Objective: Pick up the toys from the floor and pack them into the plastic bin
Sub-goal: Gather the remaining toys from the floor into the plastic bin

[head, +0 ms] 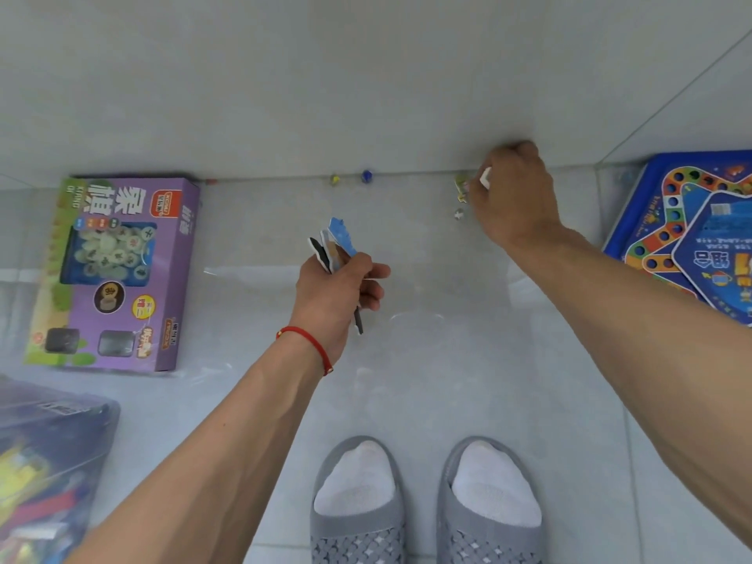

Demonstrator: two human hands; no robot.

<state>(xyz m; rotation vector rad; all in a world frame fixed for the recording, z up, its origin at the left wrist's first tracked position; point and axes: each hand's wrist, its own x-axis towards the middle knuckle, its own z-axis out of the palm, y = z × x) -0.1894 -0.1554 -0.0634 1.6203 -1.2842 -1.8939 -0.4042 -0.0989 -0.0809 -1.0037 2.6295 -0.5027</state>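
- Toys lie scattered on the pale glossy tiled floor (407, 380), most of them along the foot of the wall at 12 o'clock.
- Puzzle pieces (331, 248): a fan of about three flat card pieces with wavy cut edges, one blue, one white, one black-edged, gripped in the left hand (339, 295) near the middle of the view; its fingers curl round them. A red string bracelet (311, 343) circles that wrist.
- Right hand (514, 193), at 1 o'clock by the wall, is clenched, pinching a small white piece (485, 177) at its fingertips.
- One small yellow-green piece (462, 186) lies on the floor just left of that hand, and one tiny grey bit (459, 214) lies just below it.
- Two marbles rest against the wall base at 12 o'clock, round and glassy: one yellowish (334, 179), one blue (366, 176).
- One purple cardboard box (118, 274), rectangular with a clear window showing round pale game discs, lies flat at 9 o'clock.
- One blue game board (687, 234) at 3 o'clock, with a star-shaped track of coloured dots; part of it is cut off by the frame edge.
- One translucent plastic bin (49, 462) at 8 o'clock, with blurred dark and yellow contents showing through its wall.
- Two grey perforated slippers (358, 535) over white socks at 6 o'clock.
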